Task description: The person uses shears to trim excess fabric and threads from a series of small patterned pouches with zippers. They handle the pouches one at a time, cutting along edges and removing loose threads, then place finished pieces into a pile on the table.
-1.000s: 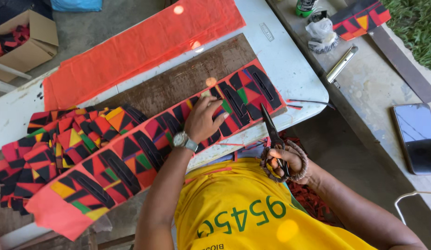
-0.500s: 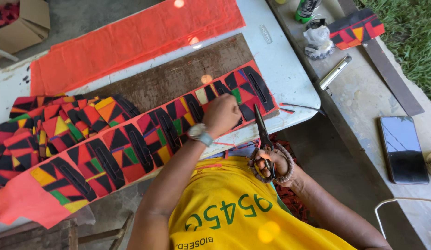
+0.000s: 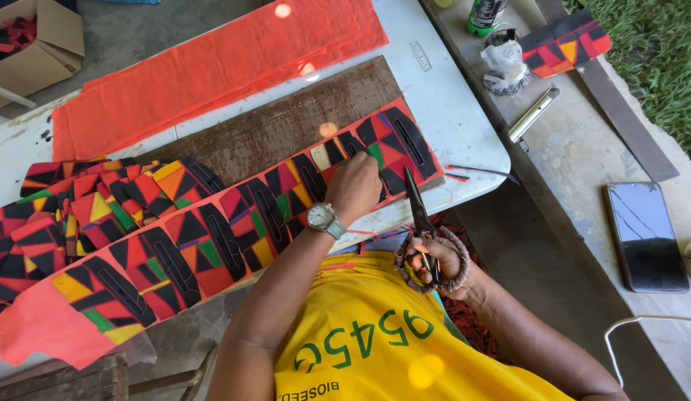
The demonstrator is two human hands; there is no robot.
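Patterned fabric strip (image 3: 212, 245) lies under the clenched left hand (image 3: 353, 187); right hand (image 3: 434, 260) grasps scissors (image 3: 420, 215)

Patterned fabric strip (image 3: 234, 230) across wooden board (image 3: 286, 122) on table (image 3: 457, 111); plain cloth (image 3: 212, 63) behind board; scissors (image 3: 420, 215) right of strip; phone (image 3: 646, 238) far right, on bench (image 3: 583, 148).
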